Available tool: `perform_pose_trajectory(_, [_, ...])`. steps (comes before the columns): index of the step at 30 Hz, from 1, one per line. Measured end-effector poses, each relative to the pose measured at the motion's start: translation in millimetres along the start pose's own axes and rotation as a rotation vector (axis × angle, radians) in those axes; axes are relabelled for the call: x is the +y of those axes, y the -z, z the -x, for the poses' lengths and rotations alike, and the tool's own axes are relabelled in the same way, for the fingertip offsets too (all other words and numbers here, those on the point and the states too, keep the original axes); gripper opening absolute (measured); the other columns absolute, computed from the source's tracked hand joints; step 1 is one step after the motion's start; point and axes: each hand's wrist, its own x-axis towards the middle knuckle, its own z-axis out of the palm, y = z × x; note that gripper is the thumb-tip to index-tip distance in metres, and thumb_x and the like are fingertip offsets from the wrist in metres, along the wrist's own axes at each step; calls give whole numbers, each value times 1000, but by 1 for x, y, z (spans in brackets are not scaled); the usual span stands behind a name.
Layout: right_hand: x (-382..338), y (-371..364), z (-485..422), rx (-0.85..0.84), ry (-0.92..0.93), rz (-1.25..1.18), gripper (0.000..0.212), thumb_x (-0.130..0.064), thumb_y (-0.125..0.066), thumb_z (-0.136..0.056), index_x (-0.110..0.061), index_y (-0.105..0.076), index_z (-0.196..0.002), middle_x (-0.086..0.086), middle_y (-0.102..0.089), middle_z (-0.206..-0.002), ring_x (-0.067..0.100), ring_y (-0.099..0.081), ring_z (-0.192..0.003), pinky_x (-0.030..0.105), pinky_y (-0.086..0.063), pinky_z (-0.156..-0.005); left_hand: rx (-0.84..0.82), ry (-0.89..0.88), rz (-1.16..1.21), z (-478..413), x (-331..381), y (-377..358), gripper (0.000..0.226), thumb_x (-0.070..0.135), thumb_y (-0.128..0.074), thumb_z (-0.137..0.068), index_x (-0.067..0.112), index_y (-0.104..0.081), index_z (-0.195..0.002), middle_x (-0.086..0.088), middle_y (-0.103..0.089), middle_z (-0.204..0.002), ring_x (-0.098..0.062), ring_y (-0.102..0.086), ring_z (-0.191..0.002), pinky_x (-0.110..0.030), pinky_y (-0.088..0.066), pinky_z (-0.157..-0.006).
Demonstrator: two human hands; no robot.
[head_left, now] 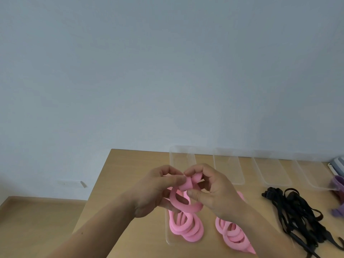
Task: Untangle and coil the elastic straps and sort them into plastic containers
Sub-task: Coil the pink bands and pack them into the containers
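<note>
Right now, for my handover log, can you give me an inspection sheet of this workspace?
Surface: wooden table, light brown.
Job's things: pink strap looped between the hands; pink coil in the near clear container; second pink bundle beside it; clear containers in a row at the back; black straps tangled at right; purple straps at the right edge.
Clutter: grey-white stack at far right, too cut off to identify.
Hands: left hand and right hand both pinch the pink strap.
Cables: nothing seen.
Surroundings: pale wall, wall plate low on it, wooden floor.
</note>
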Motion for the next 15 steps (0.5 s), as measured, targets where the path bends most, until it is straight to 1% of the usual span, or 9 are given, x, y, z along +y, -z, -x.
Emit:
perform_pose_trajectory(2, [0,-1,1,-10,-1,-7,34,-14,-75,-69,-35,-63,-93,-2,-64,-102,18,-64,-87,33,-56,-77,20,-42,-8,0,-2,0,42,17,-78,-76,0,-57,-109,-16,-71,-90,-33,-70,-74,-35,-57,-58])
perform_pose_trajectory(4, [0,1,2,-19,-25,-69,33,-21,-77,-66,-32,-65,-95,4,-65,-103,27,-65,-90,41,-58,-79,30,-85,-29,0,-5,1,42,12,-80,-74,-1,-57,-107,-14,-70,-87,-31,-70,-72,-33,-56,-58])
perform_pose_trajectory(5, [1,2,2,-25,-47,-114,34,-23,-78,-66,-30,-65,-97,7,-66,-102,30,-66,-90,42,-59,-79,33,-106,-50,0,-6,1,40,10,-80,-74,0,-58,-106,-15,-70,-86,-32,-70,-73,-34,-56,-60])
perform_pose_trajectory(7, [2,5,2,-18,-100,-180,35,-24,-79,-71,-25,-66,-103,7,-70,-96,28,-69,-89,38,-59,-77,38,-153,-106,0,-8,2,38,11,-83,-74,3,-60,-104,-17,-70,-88,-35,-71,-79,-38,-58,-66])
perform_pose_trajectory(9, [1,5,1,6,-159,-183,35,-28,-79,-76,-22,-65,-107,1,-73,-92,22,-71,-88,30,-56,-75,49,-216,-160,1,-9,0,39,17,-86,-73,9,-62,-102,-17,-70,-93,-36,-71,-82,-39,-58,-68])
perform_pose_trajectory(11, [0,2,0,-7,-209,-215,39,-35,-78,-79,-18,-64,-111,2,-73,-94,25,-72,-85,31,-56,-70,65,-271,-200,0,-8,-1,39,20,-88,-70,14,-63,-99,-12,-69,-90,-31,-70,-78,-35,-57,-65])
perform_pose_trajectory(13, [-2,0,0,-11,-244,-271,43,-38,-70,-78,-13,-63,-113,11,-72,-94,31,-71,-77,33,-55,-63,72,-317,-250,-1,-8,-1,37,13,-85,-71,15,-62,-100,-9,-69,-86,-25,-68,-72,-31,-55,-63])
perform_pose_trajectory(15, [-5,0,0,13,-269,-288,44,-39,-67,-79,-11,-63,-112,16,-71,-91,32,-70,-71,34,-55,-59,71,-355,-315,-2,-10,-1,35,9,-82,-74,19,-61,-101,-11,-70,-86,-22,-66,-70,-31,-55,-64])
